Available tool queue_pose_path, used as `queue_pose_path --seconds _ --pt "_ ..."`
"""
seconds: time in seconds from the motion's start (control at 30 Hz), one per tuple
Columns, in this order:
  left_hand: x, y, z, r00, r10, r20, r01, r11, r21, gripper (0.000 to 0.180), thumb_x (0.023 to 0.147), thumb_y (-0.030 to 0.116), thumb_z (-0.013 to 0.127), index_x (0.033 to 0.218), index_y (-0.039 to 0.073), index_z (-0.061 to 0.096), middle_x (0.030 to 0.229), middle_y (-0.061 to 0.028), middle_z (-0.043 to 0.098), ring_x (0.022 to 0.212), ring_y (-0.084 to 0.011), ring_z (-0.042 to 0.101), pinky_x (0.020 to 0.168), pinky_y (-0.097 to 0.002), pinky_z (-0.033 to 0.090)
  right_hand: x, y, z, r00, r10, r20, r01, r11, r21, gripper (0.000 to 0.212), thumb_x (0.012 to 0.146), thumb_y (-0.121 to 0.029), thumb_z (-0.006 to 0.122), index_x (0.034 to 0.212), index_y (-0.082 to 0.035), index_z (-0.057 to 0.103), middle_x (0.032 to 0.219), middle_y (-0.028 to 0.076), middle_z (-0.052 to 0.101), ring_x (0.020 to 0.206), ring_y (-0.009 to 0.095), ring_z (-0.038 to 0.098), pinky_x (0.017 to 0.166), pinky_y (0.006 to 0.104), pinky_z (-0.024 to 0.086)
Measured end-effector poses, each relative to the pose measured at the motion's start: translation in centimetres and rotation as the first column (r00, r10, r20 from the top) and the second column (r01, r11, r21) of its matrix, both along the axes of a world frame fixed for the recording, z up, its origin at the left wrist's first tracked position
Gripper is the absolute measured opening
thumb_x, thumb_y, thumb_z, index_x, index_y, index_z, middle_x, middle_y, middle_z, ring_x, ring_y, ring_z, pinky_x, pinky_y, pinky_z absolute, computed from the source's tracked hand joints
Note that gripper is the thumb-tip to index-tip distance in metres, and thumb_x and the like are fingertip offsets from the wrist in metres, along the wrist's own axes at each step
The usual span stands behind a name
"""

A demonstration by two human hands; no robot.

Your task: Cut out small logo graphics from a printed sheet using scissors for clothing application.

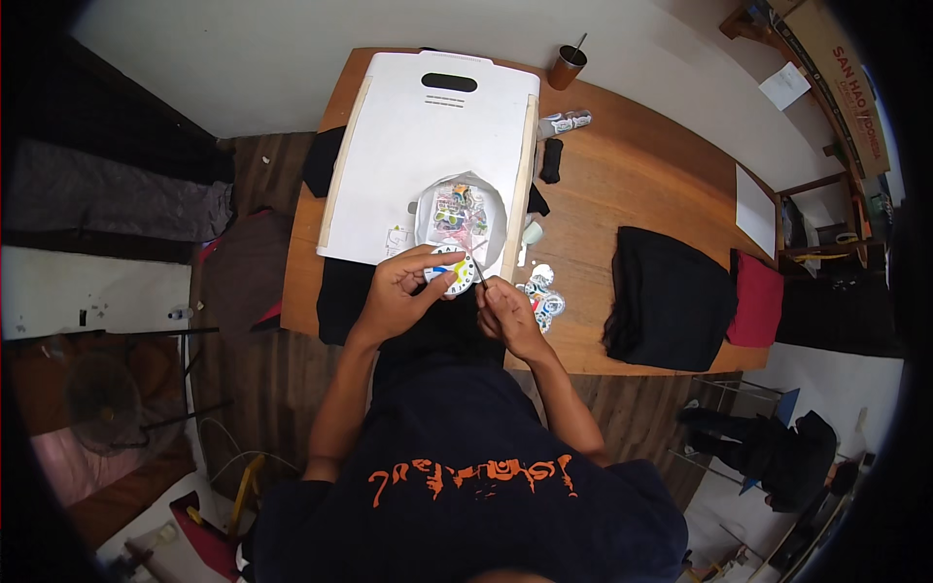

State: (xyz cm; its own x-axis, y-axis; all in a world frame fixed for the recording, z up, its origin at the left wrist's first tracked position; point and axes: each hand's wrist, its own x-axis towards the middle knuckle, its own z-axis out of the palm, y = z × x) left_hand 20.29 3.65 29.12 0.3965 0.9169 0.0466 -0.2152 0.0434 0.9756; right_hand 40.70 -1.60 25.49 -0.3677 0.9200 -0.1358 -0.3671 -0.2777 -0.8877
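My left hand (404, 294) pinches a round white sticker (449, 274) with blue and yellow print between thumb and fingers. Closed around a slim metal tool that looks like small scissors (477, 272), my right hand (512, 317) keeps the blades at the sticker's right edge. The handles are hidden in the fingers. Just beyond both hands, a white paper-like bowl (499, 228) holds colourful printed scraps (454, 212). Several cut-out stickers (545, 299) lie in a pile on the wood, right of my right hand.
The bowl stands on a white board (418, 146) with a handle slot, laid over a wooden table (632, 185). A brown cup (568, 68), a clear plastic bottle (565, 123) and a small black item (552, 160) are beyond. Folded black cloth (671, 299) and red cloth (755, 298) lie right.
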Motion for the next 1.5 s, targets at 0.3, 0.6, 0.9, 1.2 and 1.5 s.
queue_pose_path --seconds 0.3,0.6,0.9,1.2,1.5 --pt "0.0 0.0 0.1 1.000 -0.005 0.005 0.005 1.000 0.000 0.030 0.094 -0.007 0.062 0.124 -0.006 0.065 0.110 -0.0109 0.064 0.095 -0.0126 0.064 0.077 -0.0220 0.058 0.0 0.0 -0.2 1.000 -0.003 -0.012 0.003 1.000 -0.017 0.033 0.109 -0.033 0.042 0.095 -0.005 0.049 0.060 -0.006 0.033 0.047 0.004 0.027 0.045 0.0230 0.023" --pt "0.0 0.2 0.3 0.999 -0.031 -0.014 0.031 1.000 -0.001 0.030 0.094 -0.006 0.063 0.124 -0.006 0.065 0.105 -0.0087 0.062 0.092 -0.0114 0.063 0.076 -0.0214 0.057 0.1 0.0 -0.3 1.000 0.005 -0.006 -0.005 1.000 -0.026 0.035 0.109 -0.036 0.042 0.094 -0.005 0.049 0.059 -0.006 0.033 0.046 0.004 0.027 0.045 0.0230 0.023" --pt "-0.4 0.2 0.3 0.998 -0.056 -0.033 0.055 0.998 -0.016 0.030 0.094 -0.005 0.063 0.124 -0.004 0.066 0.104 -0.0084 0.062 0.090 -0.0112 0.064 0.074 -0.0214 0.057 0.1 0.0 -0.1 1.000 0.017 -0.011 -0.018 0.999 -0.035 0.034 0.109 -0.036 0.042 0.094 -0.005 0.049 0.061 -0.006 0.034 0.047 0.004 0.028 0.045 0.0226 0.023" --pt "-0.3 0.2 0.3 0.998 -0.053 -0.037 0.052 0.998 -0.023 0.030 0.095 -0.004 0.063 0.124 -0.004 0.066 0.108 -0.0093 0.063 0.092 -0.0115 0.064 0.074 -0.0212 0.057 0.0 0.0 0.1 1.000 0.008 0.002 -0.007 0.999 -0.043 0.037 0.108 -0.038 0.043 0.094 -0.005 0.049 0.059 -0.005 0.034 0.045 0.005 0.027 0.044 0.0229 0.024" --pt "-0.6 0.3 0.1 0.996 -0.085 -0.014 0.084 0.995 -0.053 0.030 0.096 -0.003 0.062 0.125 -0.003 0.065 0.107 -0.0079 0.063 0.091 -0.0103 0.063 0.074 -0.0207 0.056 0.0 0.0 0.4 1.000 0.014 -0.009 -0.015 0.999 -0.041 0.033 0.109 -0.034 0.043 0.095 -0.005 0.050 0.062 -0.005 0.035 0.048 0.004 0.029 0.045 0.0225 0.024"
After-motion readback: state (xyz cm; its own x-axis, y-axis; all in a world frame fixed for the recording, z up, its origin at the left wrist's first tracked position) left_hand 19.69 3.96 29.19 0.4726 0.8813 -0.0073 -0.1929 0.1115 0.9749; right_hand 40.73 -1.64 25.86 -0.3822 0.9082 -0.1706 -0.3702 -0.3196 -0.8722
